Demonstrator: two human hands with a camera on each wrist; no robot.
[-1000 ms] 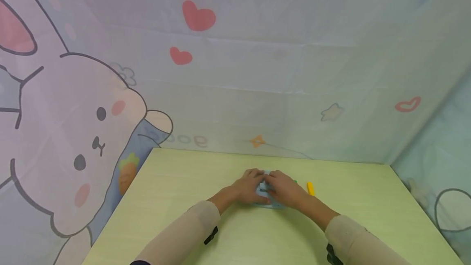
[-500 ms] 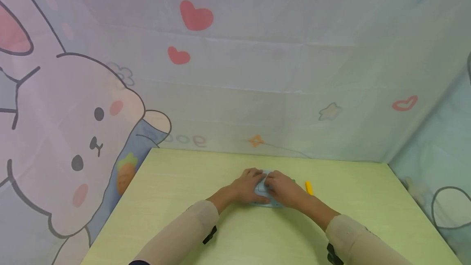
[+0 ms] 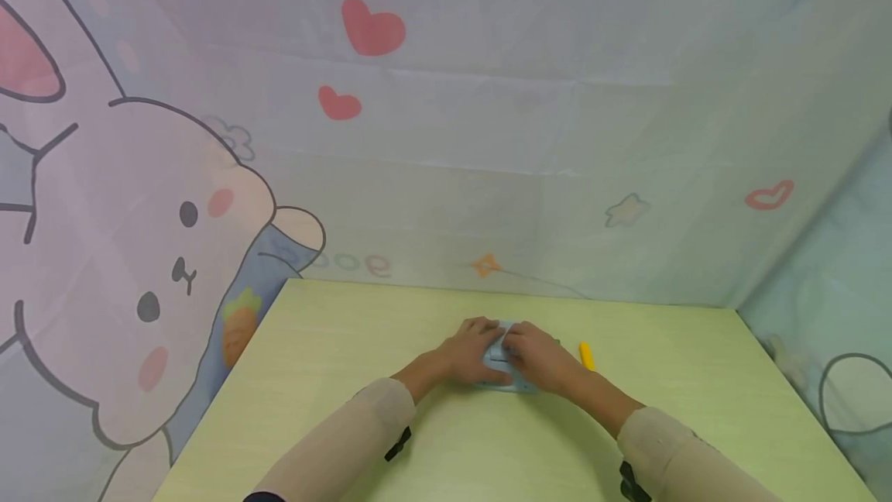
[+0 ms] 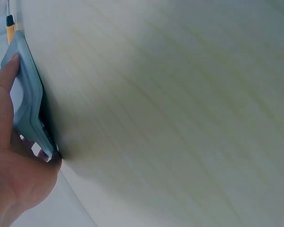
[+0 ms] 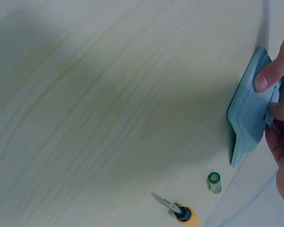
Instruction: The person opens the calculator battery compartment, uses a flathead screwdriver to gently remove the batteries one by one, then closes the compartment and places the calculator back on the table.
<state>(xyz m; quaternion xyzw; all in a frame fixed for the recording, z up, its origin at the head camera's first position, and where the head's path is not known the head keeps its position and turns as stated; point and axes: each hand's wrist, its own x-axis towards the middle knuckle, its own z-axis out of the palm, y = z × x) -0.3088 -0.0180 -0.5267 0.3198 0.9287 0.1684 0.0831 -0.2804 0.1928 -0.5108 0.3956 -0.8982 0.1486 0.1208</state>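
Note:
A light-blue flat plastic device [image 3: 516, 383] with a rounded edge lies on the table, between both hands. My left hand [image 3: 469, 353] grips its left side; in the left wrist view the thumb lies on the face of the blue device [image 4: 26, 94] and other fingertips reach its edge. My right hand [image 3: 543, 357] is over the device's right half. In the right wrist view its fingers pinch a small blue flap or cover [image 5: 273, 106] at the device's face. Whether this piece is loose or attached cannot be told. The hands hide much of the device.
A green battery [image 5: 214, 182] stands on the table close to the device. Beside it lies a screwdriver [image 5: 183, 213] with a yellow handle and metal shaft, its yellow handle [image 3: 587, 356] right of my right hand. A printed cloth [image 3: 446, 138] hangs behind the table.
The dark slot seen in the device's middle a second ago now shows as a pale blue panel with a thin dark line. Both hands stay almost in place; the right fingers shift slightly.

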